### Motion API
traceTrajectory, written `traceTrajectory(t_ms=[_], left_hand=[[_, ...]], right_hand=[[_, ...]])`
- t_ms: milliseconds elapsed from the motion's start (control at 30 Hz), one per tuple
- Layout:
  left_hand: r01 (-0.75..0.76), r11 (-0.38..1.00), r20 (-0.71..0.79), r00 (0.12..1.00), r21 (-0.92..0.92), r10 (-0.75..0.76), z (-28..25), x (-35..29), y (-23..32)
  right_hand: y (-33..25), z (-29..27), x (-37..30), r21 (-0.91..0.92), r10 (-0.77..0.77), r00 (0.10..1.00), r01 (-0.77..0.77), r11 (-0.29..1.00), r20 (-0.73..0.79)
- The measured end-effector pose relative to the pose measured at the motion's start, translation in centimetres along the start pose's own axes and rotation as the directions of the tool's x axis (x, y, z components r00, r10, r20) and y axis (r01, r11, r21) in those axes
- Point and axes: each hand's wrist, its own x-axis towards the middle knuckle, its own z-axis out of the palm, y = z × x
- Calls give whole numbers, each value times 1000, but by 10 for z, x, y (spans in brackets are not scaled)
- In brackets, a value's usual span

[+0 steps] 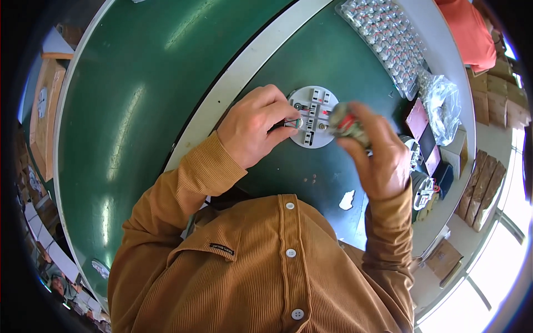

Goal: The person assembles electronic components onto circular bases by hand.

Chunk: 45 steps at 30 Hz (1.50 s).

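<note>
A round light-grey disc [316, 95] with slots and small metal and red fittings lies on the green tabletop ahead of me. At the disc's left edge, my left hand [257, 122] is closed in a pinch on a small pale part with a dark wire [294, 122]. Its fingers hide much of that part. My right hand [380, 152] is wrapped round a blurred grey-green object with a red patch [348, 125], just right of the disc and partly overlapping its edge. Motion blur hides what kind of object it is.
A clear tray [383, 41] of several small round silvery parts stands at the far right, beside a crumpled plastic bag [440, 105]. Other slotted round units [423, 191] sit at the right edge. A white scrap [347, 200] and tiny bits [311, 178] lie nearer me.
</note>
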Motion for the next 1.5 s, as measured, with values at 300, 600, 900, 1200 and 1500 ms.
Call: traceTrajectory(t_ms=[300, 600, 900, 1200, 1500], left_hand=[[51, 995, -22, 998, -82, -52, -3, -1, 4], [39, 998, 32, 999, -46, -38, 2, -4, 1], [-139, 979, 81, 988, 148, 129, 5, -1, 1], [-101, 987, 83, 992, 123, 91, 8, -7, -2], [-105, 974, 43, 994, 201, 99, 4, -2, 8]], right_hand=[[-78, 5, 48, -528, -147, 794, 516, 674, 589], [-40, -31, 38, -246, -81, 865, 229, 942, 495], [-47, -15, 26, -625, -117, 863, 443, 642, 492], [-38, -11, 63, -276, -500, 688, 694, 665, 526], [11, -5, -8, -230, 145, 985, -120, 966, 97]])
